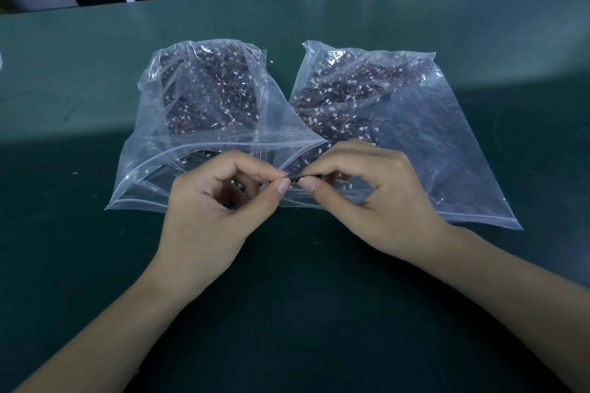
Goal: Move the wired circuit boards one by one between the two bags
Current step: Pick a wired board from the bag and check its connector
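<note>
Plastic, clear and crinkled, forms both zip bags: left bag (204,99) and right bag (399,124) each hold dark wired circuit boards with white connectors. Left hand (220,201) and right hand (370,191) pinch one small dark board (294,180) between fingertips above the bags' near edges, over the green table (319,297).

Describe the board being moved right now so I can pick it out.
On the green table, look at the near edge between the two clear bags. Both hands, left and right, pinch one small dark board; unlike the rest, it's outside any bag.
</note>
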